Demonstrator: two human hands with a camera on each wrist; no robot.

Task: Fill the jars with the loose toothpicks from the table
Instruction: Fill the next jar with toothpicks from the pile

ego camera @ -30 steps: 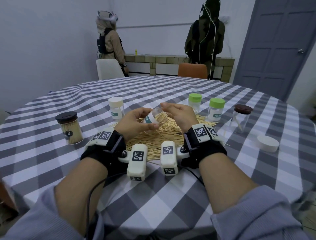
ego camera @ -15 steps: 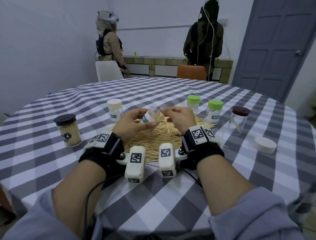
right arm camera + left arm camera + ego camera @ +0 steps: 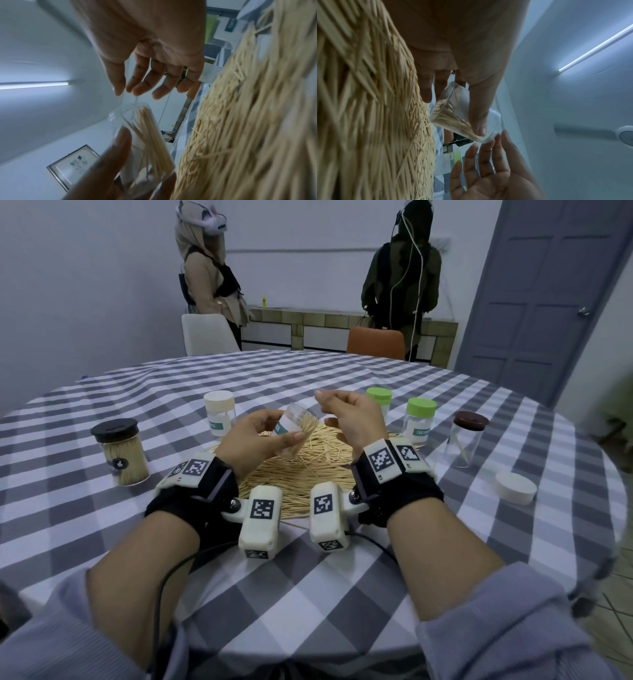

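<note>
My left hand [image 3: 262,440] grips a small clear jar [image 3: 293,434] tilted with its open mouth up and to the right; a bundle of toothpicks lies inside it [image 3: 452,117] [image 3: 152,143]. My right hand [image 3: 346,419] hovers just right of the jar's mouth, fingers loosely spread and holding nothing [image 3: 145,79] [image 3: 486,169]. Under both hands a large heap of loose toothpicks [image 3: 308,474] covers the checked tablecloth [image 3: 342,594]; it also fills the left of the left wrist view [image 3: 368,108] and the right of the right wrist view [image 3: 248,121].
Around the heap stand a cream-lidded jar [image 3: 219,412], two green-lidded jars [image 3: 379,400] [image 3: 419,419], a brown-lidded jar with few picks [image 3: 467,440] and a full black-lidded jar [image 3: 120,450]. A loose white lid [image 3: 515,487] lies right. Two people [image 3: 209,278] [image 3: 404,275] stand by the far wall.
My right hand has drawn back from the jar's mouth and opened its fingers. The left hand has tipped the jar's mouth more upward while still holding it.
</note>
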